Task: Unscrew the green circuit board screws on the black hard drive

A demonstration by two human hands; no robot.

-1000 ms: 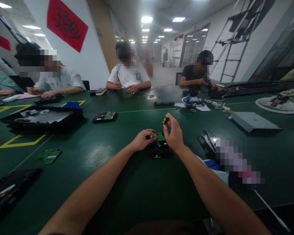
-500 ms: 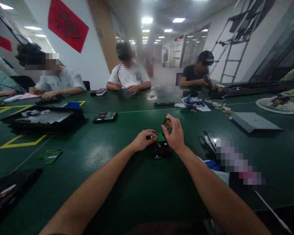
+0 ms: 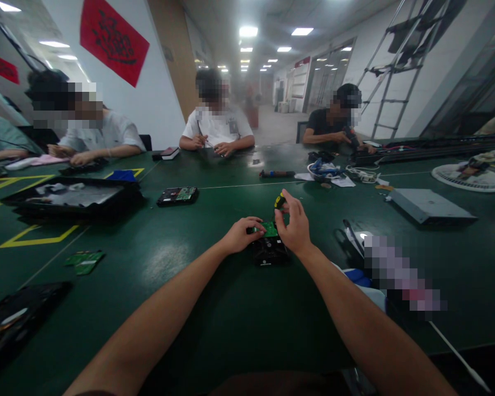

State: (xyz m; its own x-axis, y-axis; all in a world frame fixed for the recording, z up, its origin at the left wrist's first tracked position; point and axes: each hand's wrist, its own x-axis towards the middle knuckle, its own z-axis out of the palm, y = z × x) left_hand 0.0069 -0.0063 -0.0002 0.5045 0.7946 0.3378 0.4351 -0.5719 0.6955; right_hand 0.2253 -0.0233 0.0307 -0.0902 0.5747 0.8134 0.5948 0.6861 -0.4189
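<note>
A black hard drive point(image 3: 270, 252) with a green circuit board point(image 3: 269, 229) on its far part lies on the dark green table in front of me. My left hand point(image 3: 243, 235) grips the drive's left side, its fingers at the edge of the board. In my right hand point(image 3: 293, 223) is a small screwdriver point(image 3: 279, 201) with a yellow and black handle, held nearly upright over the board's right side. Its tip is too small to make out. Farther left lies another hard drive point(image 3: 177, 196), a board showing on its top.
Black trays point(image 3: 72, 198) stand at the left, near loose green boards point(image 3: 84, 263) and a black device point(image 3: 20, 319). A grey metal box point(image 3: 431, 206) and a white fan grille point(image 3: 468, 179) lie right. A marker-like tool point(image 3: 276, 174) lies ahead. Several people sit across the table.
The screwdriver handle in my right hand has tilted and turned slightly, showing more of its yellow part. My left hand and the hard drive stay in place.
</note>
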